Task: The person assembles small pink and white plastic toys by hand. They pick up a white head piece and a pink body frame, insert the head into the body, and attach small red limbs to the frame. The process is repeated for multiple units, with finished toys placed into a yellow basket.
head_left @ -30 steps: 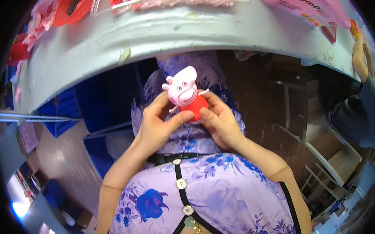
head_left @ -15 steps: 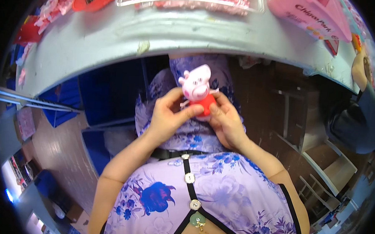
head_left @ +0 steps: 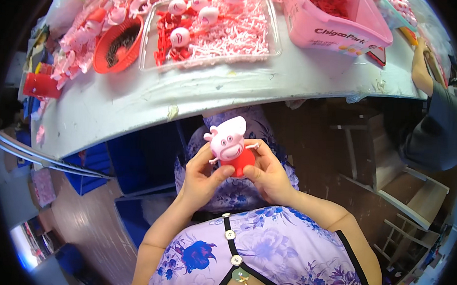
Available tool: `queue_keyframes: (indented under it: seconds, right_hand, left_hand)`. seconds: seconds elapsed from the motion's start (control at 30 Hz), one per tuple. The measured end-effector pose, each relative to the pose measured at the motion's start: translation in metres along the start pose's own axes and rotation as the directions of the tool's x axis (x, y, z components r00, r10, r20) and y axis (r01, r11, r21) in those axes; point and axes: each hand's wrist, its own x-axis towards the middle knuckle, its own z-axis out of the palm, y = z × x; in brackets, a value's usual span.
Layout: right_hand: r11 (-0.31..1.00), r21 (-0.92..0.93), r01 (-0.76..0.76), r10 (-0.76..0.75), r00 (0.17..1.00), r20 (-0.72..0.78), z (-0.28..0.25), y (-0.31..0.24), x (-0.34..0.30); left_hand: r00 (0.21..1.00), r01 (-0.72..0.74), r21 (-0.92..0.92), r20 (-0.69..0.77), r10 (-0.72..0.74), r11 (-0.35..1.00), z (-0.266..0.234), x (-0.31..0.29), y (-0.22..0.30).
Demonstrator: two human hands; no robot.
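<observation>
pink pig figure [head_left: 232,146] is gripped in both hands [head_left: 200,178], clear of the table edge [head_left: 138,115].

Lilac outfit [head_left: 270,243], blue-purple flower print, black trim [head_left: 233,248], round silvery buttons [head_left: 236,260], green pendant [head_left: 239,273] with gold.
</observation>
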Motion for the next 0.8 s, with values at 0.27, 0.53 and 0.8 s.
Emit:
queue_keyframes:
  seconds: [0.27,0.53,0.8]
  right_hand:
    - [0.991,-0.048,0.126,-0.118,0.984,0.137,0.035,-0.035,0.036]
    - [0.944,-0.262,0.199,-0.156,0.972,0.174,0.02,-0.048,0.047]
    - [0.189,-0.911,0.366,-0.443,0.86,0.254,-0.046,-0.013,0.029]
  left_hand:
    - [0.981,-0.193,0.14,-0.008,0.196,0.971,0.003,0.023,0.052]
    - [0.845,-0.402,0.632,-0.023,0.535,0.663,-0.003,0.067,0.09]
    - [0.642,-0.376,0.925,0.22,0.735,0.052,-0.015,0.125,0.137]
